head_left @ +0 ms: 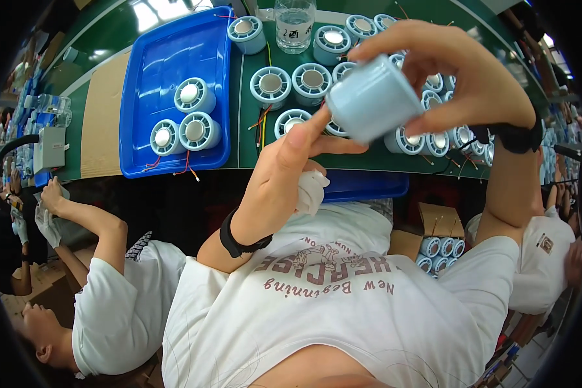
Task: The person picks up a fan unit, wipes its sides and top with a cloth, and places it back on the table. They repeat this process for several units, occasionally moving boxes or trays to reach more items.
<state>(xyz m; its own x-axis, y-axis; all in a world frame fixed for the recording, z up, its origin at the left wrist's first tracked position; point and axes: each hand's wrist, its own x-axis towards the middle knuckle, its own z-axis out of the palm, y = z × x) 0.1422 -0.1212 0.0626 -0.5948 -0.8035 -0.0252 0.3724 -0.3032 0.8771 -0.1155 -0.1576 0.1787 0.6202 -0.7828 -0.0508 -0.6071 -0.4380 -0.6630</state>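
Observation:
My right hand [462, 68] is curled around a light blue cylindrical motor housing [375, 100], lifted above the table and tilted on its side. Motion blurs the housing a little. My left hand [275, 171] has its lower fingers closed on a crumpled white cloth [312, 192]. Its thumb and forefinger reach up to the near end of the housing; whether they touch it I cannot tell. Behind and beneath the hands stand several similar housings [269, 85], with spoked tops, round metal centres and thin red, black and yellow wires.
A blue tray [139, 123] on the left holds three housings. Beside it lies brown cardboard [102, 116]. A glass of water [294, 26] stands at the back of the green table. Below the edge, a cardboard box [441, 220] contains more housings. A co-worker [119, 304] sits at left.

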